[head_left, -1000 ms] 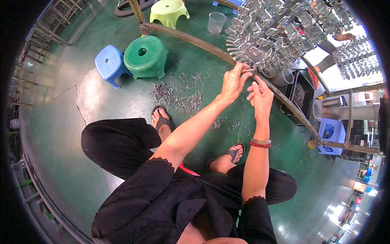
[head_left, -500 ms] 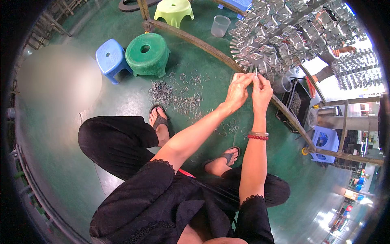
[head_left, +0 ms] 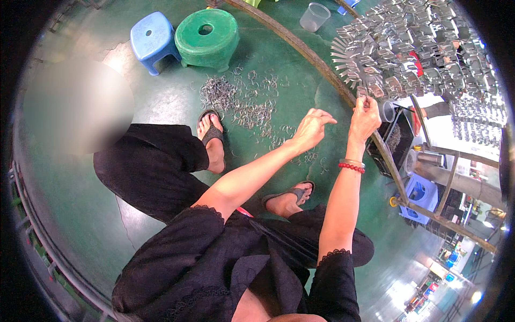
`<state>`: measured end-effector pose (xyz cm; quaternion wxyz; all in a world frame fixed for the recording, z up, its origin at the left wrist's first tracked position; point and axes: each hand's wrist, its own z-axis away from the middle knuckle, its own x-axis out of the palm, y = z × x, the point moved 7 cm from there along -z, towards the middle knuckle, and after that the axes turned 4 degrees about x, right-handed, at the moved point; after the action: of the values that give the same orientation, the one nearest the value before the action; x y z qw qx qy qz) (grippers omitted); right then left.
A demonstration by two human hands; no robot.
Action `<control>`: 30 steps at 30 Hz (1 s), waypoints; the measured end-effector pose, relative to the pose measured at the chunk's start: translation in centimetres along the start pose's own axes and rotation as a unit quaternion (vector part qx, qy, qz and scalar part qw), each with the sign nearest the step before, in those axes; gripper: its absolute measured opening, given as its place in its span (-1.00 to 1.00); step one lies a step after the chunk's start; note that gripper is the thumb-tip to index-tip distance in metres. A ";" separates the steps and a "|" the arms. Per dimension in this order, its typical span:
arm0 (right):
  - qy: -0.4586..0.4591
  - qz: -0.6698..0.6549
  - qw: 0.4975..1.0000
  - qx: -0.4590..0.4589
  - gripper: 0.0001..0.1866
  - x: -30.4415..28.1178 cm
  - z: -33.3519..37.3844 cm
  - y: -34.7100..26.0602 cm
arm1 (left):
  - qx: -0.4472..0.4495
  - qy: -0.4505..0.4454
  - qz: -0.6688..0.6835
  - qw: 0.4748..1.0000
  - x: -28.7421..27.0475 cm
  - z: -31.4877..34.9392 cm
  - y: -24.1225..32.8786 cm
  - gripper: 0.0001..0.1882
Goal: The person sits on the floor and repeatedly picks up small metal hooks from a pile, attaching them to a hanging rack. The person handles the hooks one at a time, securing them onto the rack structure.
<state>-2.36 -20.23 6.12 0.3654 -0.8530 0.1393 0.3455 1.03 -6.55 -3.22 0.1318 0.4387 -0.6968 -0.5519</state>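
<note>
My left hand [head_left: 313, 129] hovers over the floor with its fingers loosely stretched to the right, apart from the metal parts; nothing shows in it. To its right, my right hand [head_left: 365, 121] pinches a small bent metal piece [head_left: 362, 92] that sticks up from the fingertips. That piece is at the lower left edge of a dense hanging mass of shiny bent metal parts [head_left: 413, 72]. A fan of thin metal strips [head_left: 346, 59] spreads at the left end of this mass. Whether the pinched piece is still attached to it, I cannot tell.
A bar frame [head_left: 306, 45] runs between me and the hanging parts. Metal rings and scraps [head_left: 220, 94] litter the green floor by my feet. A green stool [head_left: 206, 45] and a blue stool [head_left: 152, 43] stand far left. A clear plastic cup [head_left: 314, 17] is beyond the bar.
My hands have come apart: the left drew back downward and left, while the right shifted right, still at the metal parts. The view has tilted, moving the stools and floor scraps upward.
</note>
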 end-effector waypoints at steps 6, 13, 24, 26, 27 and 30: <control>0.025 0.104 0.988 -0.109 -0.85 -1.0 0.2 -1.4 | 0.017 0.054 0.001 0.998 -3.8 -2.0 2.1 -0.76; -0.021 0.238 0.968 -0.078 -0.81 -2.2 0.6 -2.4 | 0.118 0.077 0.045 0.989 -6.3 -8.4 10.8 -0.80; -0.114 0.139 0.984 0.013 -0.56 -2.5 2.3 -3.1 | 0.068 0.077 -0.039 0.994 -3.3 -10.2 13.0 -0.77; -0.128 0.138 0.982 0.032 -0.68 -2.8 2.5 -3.2 | 0.067 0.070 -0.024 0.995 -3.2 -10.1 12.8 -0.79; -0.133 0.142 0.981 0.028 -0.70 -3.2 2.8 -3.3 | 0.065 0.063 -0.015 0.996 -3.3 -9.9 12.7 -0.80; -0.102 0.100 0.989 0.039 -0.73 -5.5 3.2 -3.8 | 0.083 0.066 -0.035 0.994 -3.9 -9.8 12.3 -0.81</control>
<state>-6.04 -15.32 10.35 0.3741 -0.7806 0.1989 0.4595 4.13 -9.92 12.32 0.1209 0.5075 -0.7143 -0.4665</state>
